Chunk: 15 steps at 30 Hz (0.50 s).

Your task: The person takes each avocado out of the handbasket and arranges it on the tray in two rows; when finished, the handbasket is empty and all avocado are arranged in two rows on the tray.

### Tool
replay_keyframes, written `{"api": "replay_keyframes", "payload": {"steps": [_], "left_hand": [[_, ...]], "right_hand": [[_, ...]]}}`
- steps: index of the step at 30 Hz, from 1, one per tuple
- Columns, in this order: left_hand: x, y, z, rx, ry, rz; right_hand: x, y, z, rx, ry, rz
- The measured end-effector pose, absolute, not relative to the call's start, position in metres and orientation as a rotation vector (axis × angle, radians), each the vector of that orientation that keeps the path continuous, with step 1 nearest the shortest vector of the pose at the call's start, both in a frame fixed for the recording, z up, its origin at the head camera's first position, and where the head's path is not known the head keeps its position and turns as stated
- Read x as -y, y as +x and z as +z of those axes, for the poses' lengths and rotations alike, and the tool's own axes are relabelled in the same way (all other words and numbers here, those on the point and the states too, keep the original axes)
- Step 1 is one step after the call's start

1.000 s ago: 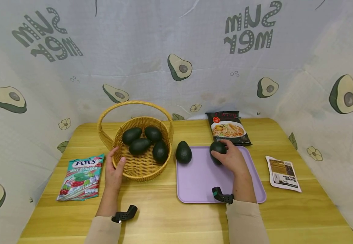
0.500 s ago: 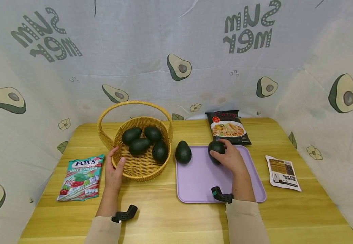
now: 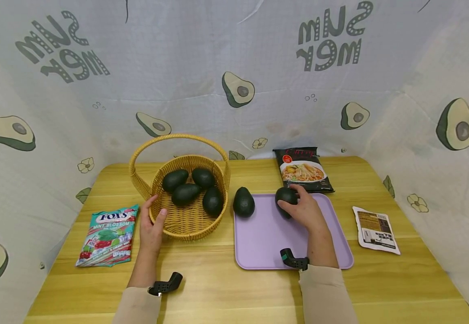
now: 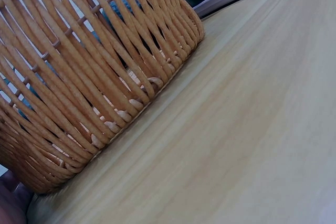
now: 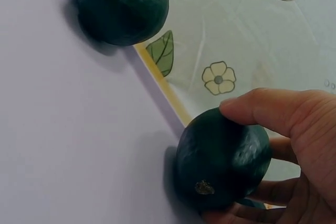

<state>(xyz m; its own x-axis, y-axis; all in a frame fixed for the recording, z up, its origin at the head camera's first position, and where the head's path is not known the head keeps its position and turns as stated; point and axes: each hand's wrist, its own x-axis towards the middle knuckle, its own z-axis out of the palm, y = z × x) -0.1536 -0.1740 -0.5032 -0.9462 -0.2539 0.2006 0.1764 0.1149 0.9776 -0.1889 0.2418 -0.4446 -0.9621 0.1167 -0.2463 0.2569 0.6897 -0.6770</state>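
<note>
In the head view, my right hand (image 3: pixel 308 211) holds a dark green avocado (image 3: pixel 285 196) near the back edge of the lilac tray (image 3: pixel 259 245). The right wrist view has the thumb on top of this avocado (image 5: pixel 220 161) and fingers along its far side. Another avocado (image 3: pixel 244 202) lies at the tray's back left corner. My left hand (image 3: pixel 152 229) rests against the left side of the yellow wicker basket (image 3: pixel 194 231), its thumb over the rim, fingers and thumb spread. Several avocados (image 3: pixel 186 194) lie inside the basket, whose woven wall (image 4: pixel 100 72) fills much of the left wrist view.
Left of the basket lies a bag of Fox's candy (image 3: pixel 108 236). A black noodle packet (image 3: pixel 303 170) lies behind the tray, and a white and brown pouch (image 3: pixel 376 230) to its right. A printed cloth (image 3: pixel 202 99) hangs behind the wooden table (image 3: pixel 218 292).
My right hand and the avocado it holds have shifted slightly left over the tray. The left hand and basket have stayed in place.
</note>
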Motion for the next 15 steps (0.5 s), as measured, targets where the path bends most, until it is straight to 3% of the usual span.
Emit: {"api": "replay_keyframes", "payload": {"steps": [15], "left_hand": [[0.174, -0.153, -0.503, 2.087, 0.078, -1.893]], "right_hand": [[-0.242, -0.184, -0.43, -2.799, 0.268, -1.143]]}}
